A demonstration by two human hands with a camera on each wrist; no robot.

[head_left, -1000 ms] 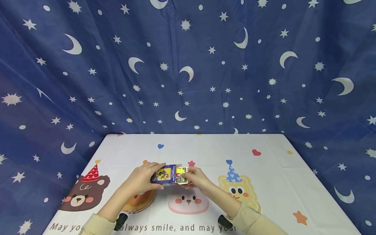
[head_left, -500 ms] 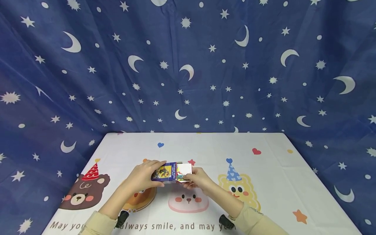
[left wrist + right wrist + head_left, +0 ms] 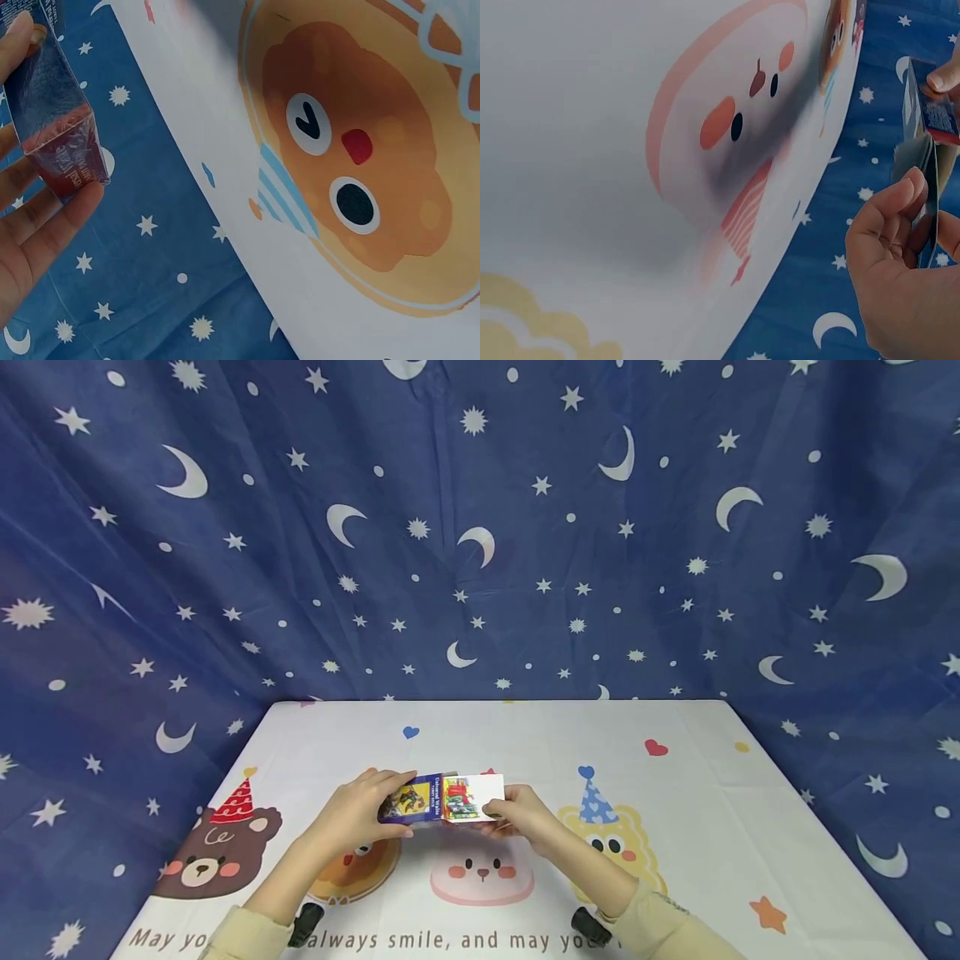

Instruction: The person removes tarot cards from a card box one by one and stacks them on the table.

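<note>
In the head view my left hand (image 3: pixel 358 810) grips a blue tarot card box (image 3: pixel 408 800) with a yellow picture on its face, thumb at the near edge and fingers at the far edge. Cards (image 3: pixel 468 793) stick out of the box's right end, the top one white with a colourful picture. Their outer end is pinched by my right hand (image 3: pixel 528 817), thumb on top. Shiny wrap-like glare covers the box (image 3: pixel 60 112) in the left wrist view. The right wrist view shows the cards (image 3: pixel 915 159) edge-on, part way out of the box (image 3: pixel 934 109).
Both hands are over a table with a white cloth (image 3: pixel 675 793) printed with cartoon animals, hearts and lettering. Behind and beside the table hangs a dark blue curtain (image 3: pixel 525 552) with moons and stars.
My right hand has moved right, drawing the cards farther out of the box. More of the white top card shows. The left hand and box have shifted slightly left.
</note>
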